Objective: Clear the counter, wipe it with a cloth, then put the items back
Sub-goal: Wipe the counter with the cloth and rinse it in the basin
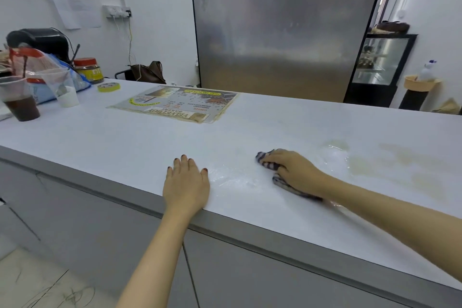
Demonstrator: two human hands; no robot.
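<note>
This is the service side of a small bakery café. A laminated menu [175, 105] in the frame's upper middle is headed "Bakery" and lists coffee prices. Behind it stands a tall steel refrigerator [282, 27]. A glass display case [380, 62] is at right, and a plastic cup [21, 100] of dark drink sits at left on the white tabletop [125, 142].

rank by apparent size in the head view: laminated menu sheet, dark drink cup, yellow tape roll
1. laminated printed menu sheet
2. clear plastic cup of dark drink
3. yellow tape roll
No close calls.
</note>
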